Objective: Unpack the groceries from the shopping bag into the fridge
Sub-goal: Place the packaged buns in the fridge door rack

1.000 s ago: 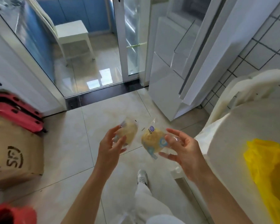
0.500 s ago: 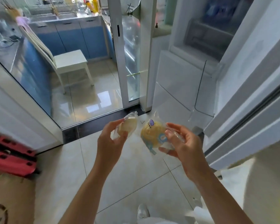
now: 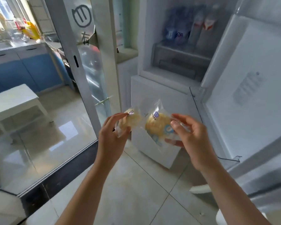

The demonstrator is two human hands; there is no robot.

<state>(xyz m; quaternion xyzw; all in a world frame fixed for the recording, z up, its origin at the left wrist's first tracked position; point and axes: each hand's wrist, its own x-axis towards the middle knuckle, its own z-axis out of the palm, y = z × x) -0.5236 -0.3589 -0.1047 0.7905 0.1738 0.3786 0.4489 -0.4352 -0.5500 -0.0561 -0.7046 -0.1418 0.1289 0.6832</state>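
My left hand (image 3: 111, 140) grips a pale wrapped bun (image 3: 131, 118) in clear plastic. My right hand (image 3: 191, 135) holds a second, yellower wrapped bun (image 3: 156, 124) with blue print on its wrapper. Both packets are held side by side at chest height in front of the white fridge (image 3: 156, 98). The fridge's upper compartment stands open, with its door (image 3: 250, 88) swung out to the right. Inside, several bottles (image 3: 190, 25) stand on a shelf above a grey drawer (image 3: 177, 62). The shopping bag is out of view.
A glass sliding door with a white frame (image 3: 76, 62) stands to the left of the fridge. Behind it are blue kitchen cabinets (image 3: 23, 67) and a white stool (image 3: 15, 101). Beige floor tiles (image 3: 136, 192) lie underfoot.
My view has lifted from the floor and the bag to the open fridge. Both hands have risen with their buns and come closer to the fridge; the bag and red items have left the view.
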